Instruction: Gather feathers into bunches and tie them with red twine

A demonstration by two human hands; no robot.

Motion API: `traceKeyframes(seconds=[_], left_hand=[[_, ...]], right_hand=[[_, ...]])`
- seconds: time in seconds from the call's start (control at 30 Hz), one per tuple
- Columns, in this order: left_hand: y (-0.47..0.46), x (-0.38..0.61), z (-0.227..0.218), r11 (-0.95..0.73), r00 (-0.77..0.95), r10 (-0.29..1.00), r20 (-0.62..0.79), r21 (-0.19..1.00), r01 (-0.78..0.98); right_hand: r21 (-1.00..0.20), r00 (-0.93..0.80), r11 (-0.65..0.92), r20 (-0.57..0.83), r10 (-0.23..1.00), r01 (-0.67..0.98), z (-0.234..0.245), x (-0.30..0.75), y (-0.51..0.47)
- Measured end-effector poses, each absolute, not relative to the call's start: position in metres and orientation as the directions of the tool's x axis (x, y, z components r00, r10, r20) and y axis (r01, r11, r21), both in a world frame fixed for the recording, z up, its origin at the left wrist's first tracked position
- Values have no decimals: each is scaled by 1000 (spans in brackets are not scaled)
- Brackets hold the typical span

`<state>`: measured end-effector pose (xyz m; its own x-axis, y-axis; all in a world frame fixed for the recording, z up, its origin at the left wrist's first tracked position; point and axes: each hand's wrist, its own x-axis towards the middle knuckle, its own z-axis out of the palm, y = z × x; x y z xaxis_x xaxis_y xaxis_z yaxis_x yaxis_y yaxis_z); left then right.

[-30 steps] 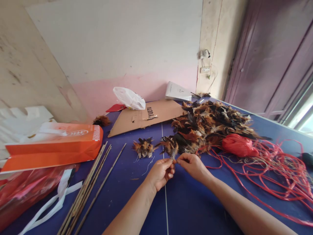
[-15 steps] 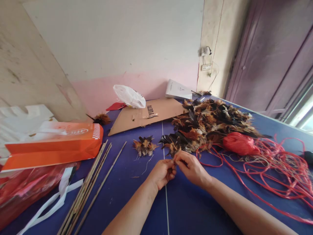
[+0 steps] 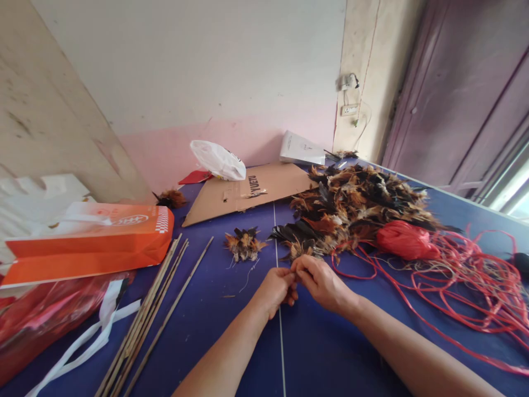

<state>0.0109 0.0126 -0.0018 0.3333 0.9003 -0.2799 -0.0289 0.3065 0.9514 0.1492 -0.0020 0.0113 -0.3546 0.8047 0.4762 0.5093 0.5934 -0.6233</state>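
Note:
My left hand [image 3: 279, 289] and my right hand [image 3: 324, 284] meet above the blue table, fingertips pinched together. Small brown feathers [image 3: 301, 250] show just beyond the fingers and seem to be held by their base in my left hand. The fingers of my right hand close at the same spot; what lies between them is hidden. To the left lies a small bunch of brown and black feathers [image 3: 245, 243] with a loose white thread [image 3: 248, 275] trailing from it. A big heap of brown and black feathers [image 3: 359, 201] spreads out behind my right hand.
Red plastic twine [image 3: 403, 241] lies tangled on the right. Thin sticks [image 3: 151, 314] and an orange paper bag [image 3: 95, 248] are on the left. Flattened cardboard [image 3: 248, 193], a white plastic bag [image 3: 217, 160] and a white box [image 3: 301, 148] sit toward the wall.
My hands have shifted slightly, fingertips still together. The feathers at them show less, now mostly behind my right hand. The view has tilted a little.

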Motion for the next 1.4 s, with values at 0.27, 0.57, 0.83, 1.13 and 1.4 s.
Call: traceKeyframes(seconds=[0.27,0.57,0.83,1.13,1.4], left_hand=[[12,3,5,312,399,847,-352,936,164],[21,-27,17,60,439,792,-425,769,636],[27,-35,21,-43,515,824,-236,880,474],[28,-36,23,-95,422,892,-164,843,529],[15,-30,26,-305,567,798,-206,673,674]], right_hand=[[-628,-408,567,396,823,534,9,155,2],[-716,-421,481,281,862,506,2,154,5],[-795,-408,391,200,891,464,-2,157,8],[-856,-411,326,150,899,401,-5,159,12],[-874,-405,313,150,902,371,-6,159,12]])
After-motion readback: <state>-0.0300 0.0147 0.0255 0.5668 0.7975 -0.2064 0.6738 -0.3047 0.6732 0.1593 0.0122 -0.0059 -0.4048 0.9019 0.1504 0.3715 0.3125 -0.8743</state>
